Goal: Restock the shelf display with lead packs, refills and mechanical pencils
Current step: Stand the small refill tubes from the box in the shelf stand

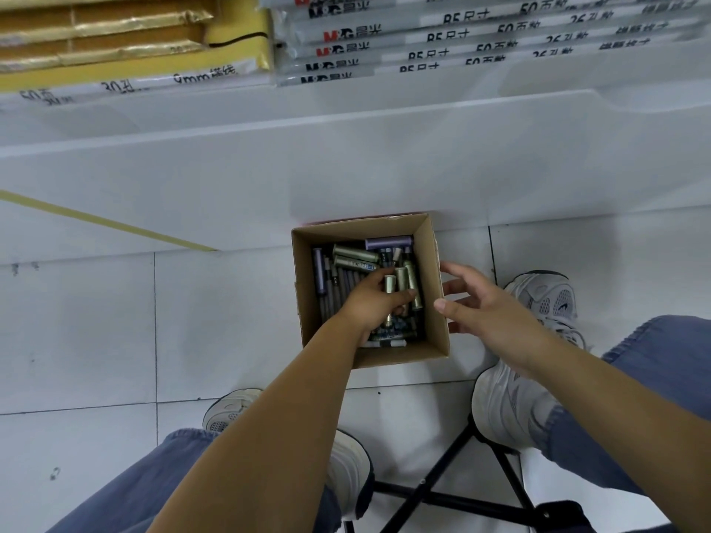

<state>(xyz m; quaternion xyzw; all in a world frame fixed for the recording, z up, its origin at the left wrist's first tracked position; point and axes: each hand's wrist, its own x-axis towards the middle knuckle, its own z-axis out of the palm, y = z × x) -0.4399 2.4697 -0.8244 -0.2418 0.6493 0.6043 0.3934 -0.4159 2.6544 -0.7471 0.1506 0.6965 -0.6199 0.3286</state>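
An open cardboard box stands on the tiled floor against the shelf base, filled with green and purple tube packs of leads or refills. My left hand reaches into the box and grips several green tube packs. Just outside the box's right wall hovers my right hand, fingers spread and relaxed, holding nothing.
The white shelf base rises behind the box, with stacked notebooks in wrappers and yellow packs on the shelf above. My shoes and blue trouser legs flank the box. A black folding stool frame sits below me.
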